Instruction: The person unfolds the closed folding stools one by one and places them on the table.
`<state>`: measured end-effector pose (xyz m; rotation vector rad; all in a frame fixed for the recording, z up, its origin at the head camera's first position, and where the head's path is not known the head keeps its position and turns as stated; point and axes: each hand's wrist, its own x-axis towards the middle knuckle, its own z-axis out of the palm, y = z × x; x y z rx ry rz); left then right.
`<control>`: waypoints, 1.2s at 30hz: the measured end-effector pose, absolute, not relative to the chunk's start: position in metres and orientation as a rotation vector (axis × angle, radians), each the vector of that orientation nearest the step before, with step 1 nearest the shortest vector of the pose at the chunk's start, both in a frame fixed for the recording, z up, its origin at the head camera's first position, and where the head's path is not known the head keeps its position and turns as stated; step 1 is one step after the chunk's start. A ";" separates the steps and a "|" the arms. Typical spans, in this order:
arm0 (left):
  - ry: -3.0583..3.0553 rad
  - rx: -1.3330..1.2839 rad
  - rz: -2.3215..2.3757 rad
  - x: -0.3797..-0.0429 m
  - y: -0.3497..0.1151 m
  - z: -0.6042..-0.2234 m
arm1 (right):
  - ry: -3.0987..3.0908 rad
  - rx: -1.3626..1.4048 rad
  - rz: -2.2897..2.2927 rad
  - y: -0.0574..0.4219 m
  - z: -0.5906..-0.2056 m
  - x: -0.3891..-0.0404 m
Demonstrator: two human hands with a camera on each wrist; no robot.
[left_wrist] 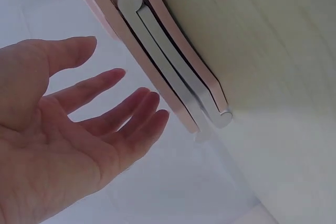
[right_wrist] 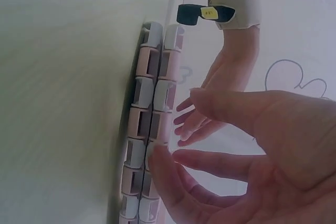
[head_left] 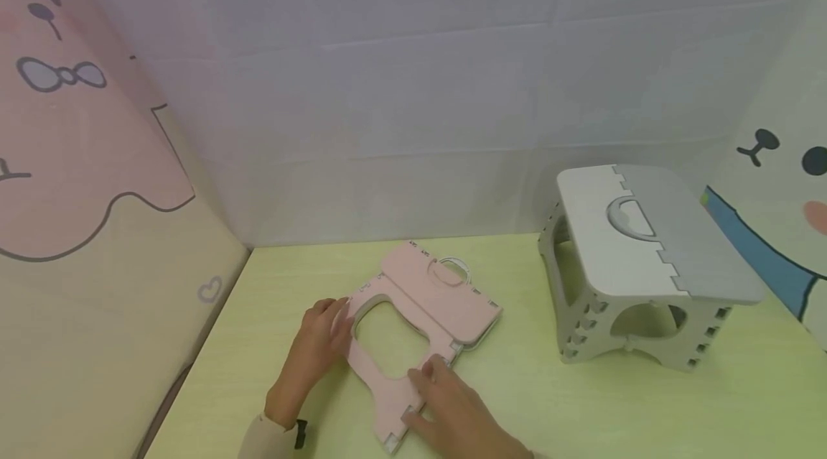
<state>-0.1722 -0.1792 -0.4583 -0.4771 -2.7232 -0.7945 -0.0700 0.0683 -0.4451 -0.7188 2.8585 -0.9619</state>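
Observation:
A pink folding step stool lies folded flat on the table, slanted, with a large opening in its frame and a white carry handle at its far side. My left hand is at the stool's left edge, its fingers loosely bent. In the left wrist view the fingers lie close beside the stacked pink and white panels. My right hand is at the near right edge, thumb and fingers spread apart. The right wrist view shows a fingertip right at the row of pink and white hinge knuckles.
A second folding stool, white and grey, stands unfolded on the right of the pale green table. A white sheeted wall rises at the back, with printed cartoon panels at both sides.

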 end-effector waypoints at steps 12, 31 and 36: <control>-2.686 -0.430 -0.722 -0.157 -0.176 -0.453 | 2.952 -0.710 -1.048 0.076 -0.444 -0.084; -2.737 -0.382 -0.718 -0.133 -0.157 -0.447 | 3.180 -0.723 -1.186 0.085 -0.446 -0.114; -2.697 -0.431 -0.725 -0.127 -0.152 -0.446 | 3.207 -0.677 -1.197 0.089 -0.445 -0.122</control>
